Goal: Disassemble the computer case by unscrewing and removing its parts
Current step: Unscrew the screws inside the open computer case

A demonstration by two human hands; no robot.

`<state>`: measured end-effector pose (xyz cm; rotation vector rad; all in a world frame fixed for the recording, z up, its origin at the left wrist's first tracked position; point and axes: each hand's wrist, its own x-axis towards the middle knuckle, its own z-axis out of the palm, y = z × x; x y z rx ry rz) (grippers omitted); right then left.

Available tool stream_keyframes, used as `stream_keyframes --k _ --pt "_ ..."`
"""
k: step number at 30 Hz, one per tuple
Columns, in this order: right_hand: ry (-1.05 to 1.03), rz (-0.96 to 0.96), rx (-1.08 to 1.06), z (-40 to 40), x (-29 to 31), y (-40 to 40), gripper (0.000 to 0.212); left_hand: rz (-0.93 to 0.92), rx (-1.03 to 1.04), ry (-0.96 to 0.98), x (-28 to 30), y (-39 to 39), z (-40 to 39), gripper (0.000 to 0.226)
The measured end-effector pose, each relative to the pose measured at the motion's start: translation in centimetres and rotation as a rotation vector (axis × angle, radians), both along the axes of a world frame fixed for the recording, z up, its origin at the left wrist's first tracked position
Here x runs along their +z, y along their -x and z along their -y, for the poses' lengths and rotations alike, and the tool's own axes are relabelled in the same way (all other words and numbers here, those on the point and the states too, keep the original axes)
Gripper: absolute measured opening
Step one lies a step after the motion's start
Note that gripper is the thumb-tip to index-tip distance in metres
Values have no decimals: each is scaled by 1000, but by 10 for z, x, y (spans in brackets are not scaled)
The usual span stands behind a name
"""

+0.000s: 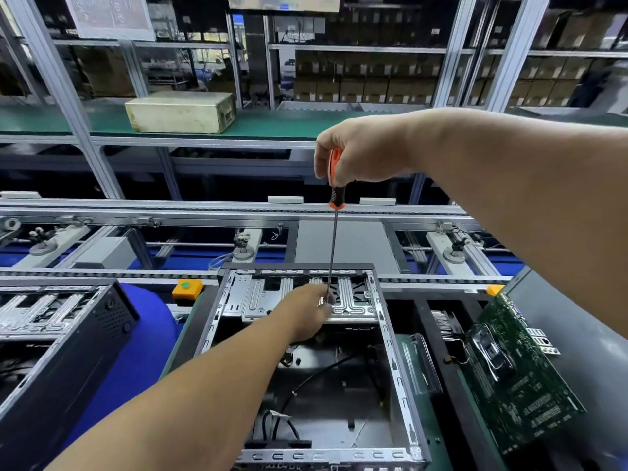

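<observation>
An open computer case (396, 362) lies in front of me with its side panel off, loose black cables on its floor. A silver drive cage (353, 302) spans its far end. My right hand (360, 154) grips the orange and black handle of a long screwdriver (333, 239), held upright with its tip down on the cage. My left hand (307, 312) reaches into the case and its fingertips pinch the shaft near the tip, steadying it at the cage.
A green motherboard (516, 379) leans at the right of the case. Another black case (61, 351) lies at the left beside a blue stool (149, 334). A conveyor rail (204, 212) runs behind, with an orange button box (187, 288). A beige box (180, 112) sits on the green shelf.
</observation>
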<state>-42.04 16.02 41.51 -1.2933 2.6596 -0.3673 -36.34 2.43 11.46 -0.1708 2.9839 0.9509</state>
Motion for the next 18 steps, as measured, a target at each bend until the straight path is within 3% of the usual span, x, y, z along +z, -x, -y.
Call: stream_keyframes --k 3,8,12,15,18 --pt "-37 -140 -36 4 -4 3 6 -67 7 -87 -5 0 0 10" --pt "-91 -397 -50 9 -14 11 35 -111 48 -303 -11 -1 2 15" --pt "-52 -507 -41 12 -18 11 39 -120 60 -403 -13 -2 6 15" --pt "-58 -471 -21 15 -17 10 28 -119 53 -387 -15 -3 7 15" --pt "-13 -275 8 14 -13 8 12 -118 46 -356 -15 -3 8 17"
